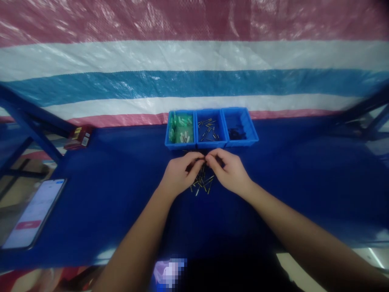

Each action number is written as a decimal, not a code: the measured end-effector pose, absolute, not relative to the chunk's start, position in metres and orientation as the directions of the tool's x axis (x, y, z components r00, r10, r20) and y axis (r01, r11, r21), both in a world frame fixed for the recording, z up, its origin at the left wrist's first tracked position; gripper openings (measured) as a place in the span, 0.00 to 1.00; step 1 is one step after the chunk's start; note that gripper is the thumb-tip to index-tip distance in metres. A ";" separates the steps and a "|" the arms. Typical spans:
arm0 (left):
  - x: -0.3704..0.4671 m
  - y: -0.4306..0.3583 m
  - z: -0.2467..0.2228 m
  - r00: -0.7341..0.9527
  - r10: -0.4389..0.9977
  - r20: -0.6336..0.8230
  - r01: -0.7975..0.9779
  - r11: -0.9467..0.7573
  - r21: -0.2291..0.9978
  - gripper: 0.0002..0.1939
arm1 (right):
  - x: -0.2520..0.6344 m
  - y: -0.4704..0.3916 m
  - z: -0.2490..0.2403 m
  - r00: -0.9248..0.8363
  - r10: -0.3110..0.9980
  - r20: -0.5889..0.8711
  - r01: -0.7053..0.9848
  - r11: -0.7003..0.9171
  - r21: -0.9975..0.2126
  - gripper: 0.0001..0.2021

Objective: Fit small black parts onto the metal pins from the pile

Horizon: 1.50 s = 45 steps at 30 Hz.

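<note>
My left hand [184, 171] and my right hand [228, 169] meet fingertip to fingertip over the blue table. Both are closed in a pinch, and whatever sits between the fingertips is too small and hidden to make out. Under and just in front of the fingers lies a loose pile of thin brass-coloured pins [201, 183]. Directly beyond the hands stand three blue bins side by side. The left bin [166, 138] holds small white pieces on green plastic, the middle bin [212, 144] more thin metal pins, and the right bin [251, 132] small dark parts.
A phone [35, 215] with a lit screen lies at the table's left edge. Farther back on that side is a dark red box [79, 137] beside a blue metal frame [33, 117]. Behind the blue table [304, 174] hangs a striped plastic sheet [194, 56].
</note>
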<state>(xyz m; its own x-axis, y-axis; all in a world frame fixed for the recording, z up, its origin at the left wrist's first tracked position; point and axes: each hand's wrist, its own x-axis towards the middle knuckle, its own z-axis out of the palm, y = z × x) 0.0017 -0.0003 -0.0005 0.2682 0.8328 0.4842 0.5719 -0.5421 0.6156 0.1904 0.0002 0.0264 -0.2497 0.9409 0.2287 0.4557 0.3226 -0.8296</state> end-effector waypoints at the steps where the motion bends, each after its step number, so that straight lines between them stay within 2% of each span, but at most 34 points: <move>1: 0.002 0.000 -0.001 0.271 0.829 0.488 0.569 -0.547 0.614 0.07 | 0.190 0.000 0.027 -0.249 0.942 0.224 0.460 0.319 -0.829 0.09; 11: -0.002 0.001 0.004 0.353 0.806 0.474 0.599 -0.584 0.547 0.08 | 0.189 -0.001 0.022 -0.240 0.927 0.289 0.406 0.366 -0.838 0.06; 15: -0.001 0.000 0.003 0.320 0.826 0.464 0.601 -0.555 0.575 0.07 | 0.190 -0.001 0.023 -0.261 0.920 0.291 0.435 0.381 -0.815 0.05; 21: 0.001 0.000 -0.001 0.278 0.831 0.481 0.569 -0.546 0.615 0.05 | 0.190 0.001 0.025 -0.272 0.923 0.273 0.469 0.375 -0.799 0.09; 28: -0.003 0.002 -0.001 0.304 0.832 0.464 0.637 -0.540 0.550 0.08 | 0.189 -0.001 0.021 -0.285 0.906 0.314 0.402 0.410 -0.819 0.04; 34: 0.000 -0.001 0.002 0.287 0.827 0.484 0.561 -0.555 0.615 0.07 | 0.190 0.000 0.025 -0.276 0.913 0.302 0.452 0.400 -0.798 0.08; 37: 0.000 -0.001 0.001 0.306 0.817 0.489 0.579 -0.567 0.585 0.06 | 0.190 0.000 0.025 -0.267 0.917 0.296 0.449 0.390 -0.804 0.09; 41: -0.002 0.002 0.001 0.337 0.800 0.497 0.614 -0.587 0.528 0.07 | 0.190 0.000 0.022 -0.266 0.913 0.308 0.409 0.396 -0.822 0.05; 45: -0.003 0.002 0.001 0.326 0.809 0.489 0.623 -0.573 0.533 0.08 | 0.190 0.000 0.021 -0.290 0.900 0.325 0.397 0.422 -0.815 0.05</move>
<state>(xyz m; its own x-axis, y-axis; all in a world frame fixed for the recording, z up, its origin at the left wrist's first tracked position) -0.0028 0.0018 0.0014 0.3257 0.8091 0.4892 0.6227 -0.5729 0.5330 0.1896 -0.0002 0.0211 -0.2901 0.9001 0.3252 0.3973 0.4224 -0.8147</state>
